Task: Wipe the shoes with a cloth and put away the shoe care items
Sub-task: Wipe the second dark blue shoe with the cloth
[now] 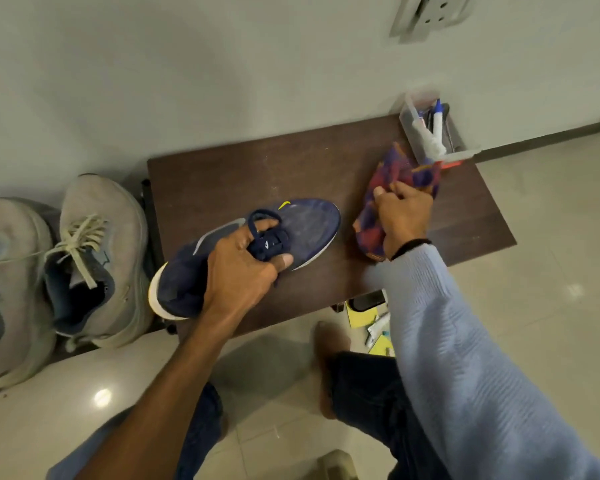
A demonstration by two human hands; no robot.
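A navy blue sneaker (302,226) with a yellow logo lies on the dark brown low table (229,178), toe pointing right. My left hand (243,268) grips it over the laces and tongue. To its right a purple, red and orange patterned cloth (392,174) lies on the table. My right hand (402,213) rests on the cloth, with the thumb and fingers pinching its folds. A clear plastic box (430,133) holding a bottle with a blue cap and other care items stands at the table's back right corner.
Two grey sneakers (97,258) stand on the floor left of the table, against the wall. Yellow papers and small tubes (371,323) lie on the tiled floor under the table's front edge. My bare foot (326,358) is planted just before the table.
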